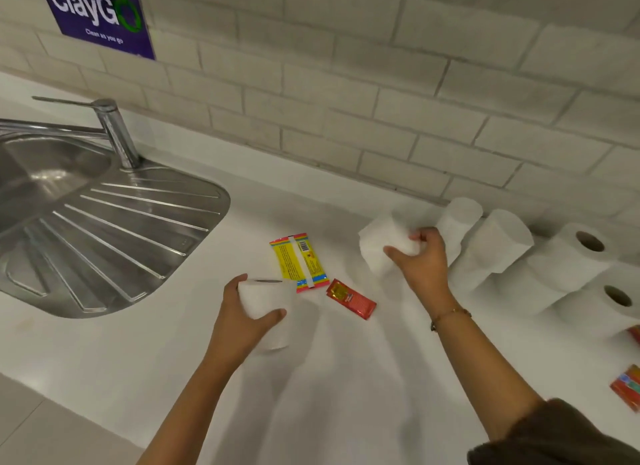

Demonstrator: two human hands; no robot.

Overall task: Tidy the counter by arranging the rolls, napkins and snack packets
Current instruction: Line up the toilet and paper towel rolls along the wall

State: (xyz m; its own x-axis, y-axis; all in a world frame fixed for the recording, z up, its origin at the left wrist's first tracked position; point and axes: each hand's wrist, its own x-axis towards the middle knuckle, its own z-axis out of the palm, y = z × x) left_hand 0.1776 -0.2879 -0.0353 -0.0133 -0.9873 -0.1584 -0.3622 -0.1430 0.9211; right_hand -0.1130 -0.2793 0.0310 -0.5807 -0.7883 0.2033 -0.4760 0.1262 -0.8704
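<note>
We grip one paper roll (266, 303) in left hand (242, 320) | another roll (381, 246) in right hand (420, 260), likely bound for row of rolls (498, 246) just beyond | yellow snack packet (298, 262), red sachet (351, 299) lie between hands, probably next

White brick-tile wall (346, 83), purple sign (100, 14), steel sink (104, 222), white counter (104, 360).

Both forearms bare. Right wrist: thin gold-toned bracelet (450, 315). Right upper arm: dark brown sleeve (561, 437), pushed up above the elbow.
</note>
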